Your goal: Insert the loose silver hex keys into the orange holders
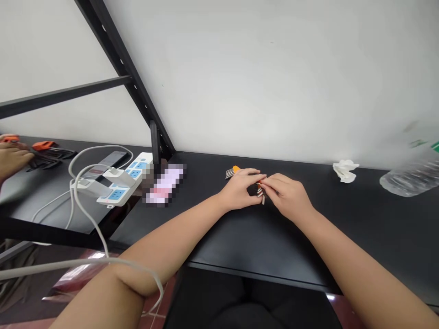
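Note:
My left hand (pixel 240 188) and my right hand (pixel 286 194) meet over the black table (pixel 260 246), fingers pinched together. Between them sits a small set of metal hex keys (pixel 261 193) in an orange holder, and both hands grip it. The keys' silver ends stick out below the fingertips. A second orange holder with several keys (pixel 232 171) lies on the table just behind my left hand, untouched.
A white power strip (pixel 125 185) with plugs and grey cables lies at the left by a black shelf post (pixel 155 144). A crumpled tissue (pixel 345 170) and a plastic bottle (pixel 411 176) lie at the right. Another person's hand (pixel 12 157) rests near orange tools far left.

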{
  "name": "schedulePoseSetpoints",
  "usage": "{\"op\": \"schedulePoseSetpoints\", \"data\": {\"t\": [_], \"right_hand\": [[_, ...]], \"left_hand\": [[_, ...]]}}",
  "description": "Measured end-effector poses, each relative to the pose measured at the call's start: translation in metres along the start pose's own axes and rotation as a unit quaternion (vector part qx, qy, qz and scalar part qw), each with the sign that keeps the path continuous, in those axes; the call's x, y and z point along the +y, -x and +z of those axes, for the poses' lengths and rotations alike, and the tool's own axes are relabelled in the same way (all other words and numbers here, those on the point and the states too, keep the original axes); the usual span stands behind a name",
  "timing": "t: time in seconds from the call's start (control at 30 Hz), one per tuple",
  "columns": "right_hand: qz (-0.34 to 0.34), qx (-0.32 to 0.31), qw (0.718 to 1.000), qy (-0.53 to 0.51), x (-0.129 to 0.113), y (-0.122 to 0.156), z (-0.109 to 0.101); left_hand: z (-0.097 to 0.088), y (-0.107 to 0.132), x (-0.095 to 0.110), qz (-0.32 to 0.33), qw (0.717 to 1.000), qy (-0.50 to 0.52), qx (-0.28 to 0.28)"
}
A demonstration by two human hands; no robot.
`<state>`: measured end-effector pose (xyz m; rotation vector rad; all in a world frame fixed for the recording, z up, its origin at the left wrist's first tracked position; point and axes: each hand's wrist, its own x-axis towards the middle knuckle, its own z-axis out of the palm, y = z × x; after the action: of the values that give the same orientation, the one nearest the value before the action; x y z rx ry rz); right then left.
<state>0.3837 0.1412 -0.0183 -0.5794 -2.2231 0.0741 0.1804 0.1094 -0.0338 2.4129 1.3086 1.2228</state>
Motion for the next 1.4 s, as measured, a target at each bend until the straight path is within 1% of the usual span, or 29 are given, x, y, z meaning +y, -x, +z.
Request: {"op": "schedulePoseSetpoints", "data": {"t": [0.1, 0.17, 0.23, 0.3, 0.4, 0.47, 0.5, 0.53, 0.57, 0.63, 0.67, 0.73, 0.83, 1.07, 1.13, 1.23, 1.3, 1.37, 1.4], "right_hand": [[0.007, -0.009, 1.0, -0.016, 0.003, -0.002, 0.001], [0.019, -0.003, 0.999, -0.05, 0.002, -0.003, 0.002], [0.049, 0.007, 0.994, -0.099, 0.001, -0.004, 0.003], [0.105, 0.011, 0.982, -0.159, -0.001, -0.005, 0.005], [0.202, -0.003, 0.946, -0.254, -0.002, -0.006, 0.01], [0.237, -0.012, 0.927, -0.29, -0.001, -0.006, 0.012], [0.237, -0.013, 0.928, -0.286, -0.001, -0.006, 0.012], [0.223, -0.012, 0.938, -0.264, -0.001, -0.005, 0.012], [0.194, -0.011, 0.955, -0.226, -0.001, -0.005, 0.011], [0.111, -0.019, 0.986, -0.123, -0.001, -0.004, 0.007], [0.068, -0.026, 0.995, -0.072, 0.0, -0.003, 0.005], [0.002, -0.047, 0.999, 0.004, 0.001, -0.002, 0.001], [-0.045, -0.075, 0.995, 0.052, 0.006, -0.001, -0.004], [-0.079, -0.107, 0.99, 0.045, 0.015, 0.001, -0.012], [-0.085, -0.104, 0.99, 0.037, 0.015, 0.002, -0.013], [-0.09, -0.094, 0.991, 0.009, 0.015, 0.001, -0.015], [-0.073, -0.077, 0.994, -0.02, 0.017, -0.001, -0.019], [-0.032, -0.053, 0.998, -0.026, 0.022, -0.003, -0.026], [-0.005, -0.051, 0.999, -0.015, 0.027, -0.004, -0.031]], "left_hand": [[0.001, 0.0, 0.0, -0.015, 1.0, -0.003, -0.017], [0.001, 0.0, 0.0, -0.022, 0.999, -0.008, -0.021], [0.0, 0.0, 0.0, -0.028, 0.999, -0.012, -0.023], [-0.001, -0.001, 0.001, -0.032, 0.999, -0.015, -0.029], [-0.002, -0.001, 0.003, -0.03, 0.999, -0.021, -0.035], [-0.002, -0.001, 0.003, -0.026, 0.999, -0.022, -0.031], [-0.001, -0.001, 0.003, -0.025, 0.999, -0.022, -0.027], [-0.001, -0.001, 0.003, -0.024, 0.999, -0.023, -0.026], [-0.001, -0.001, 0.002, -0.025, 0.999, -0.023, -0.027], [0.0, -0.001, 0.001, -0.03, 0.999, -0.022, -0.026], [0.0, 0.0, 0.0, -0.033, 0.999, -0.019, -0.023], [0.001, 0.0, -0.001, -0.029, 0.999, -0.012, -0.016], [0.0, -0.001, -0.001, -0.019, 1.0, 0.0, -0.021], [-0.004, -0.002, 0.001, -0.02, 0.997, 0.04, -0.06], [-0.003, -0.002, 0.0, -0.021, 0.997, 0.042, -0.059], [-0.003, -0.001, -0.002, -0.031, 0.998, 0.047, -0.041], [-0.004, -0.002, -0.003, -0.034, 0.998, 0.045, -0.031], [-0.004, -0.002, -0.003, -0.03, 0.998, 0.04, -0.033], [-0.005, -0.003, -0.003, -0.026, 0.998, 0.038, -0.036]]}}
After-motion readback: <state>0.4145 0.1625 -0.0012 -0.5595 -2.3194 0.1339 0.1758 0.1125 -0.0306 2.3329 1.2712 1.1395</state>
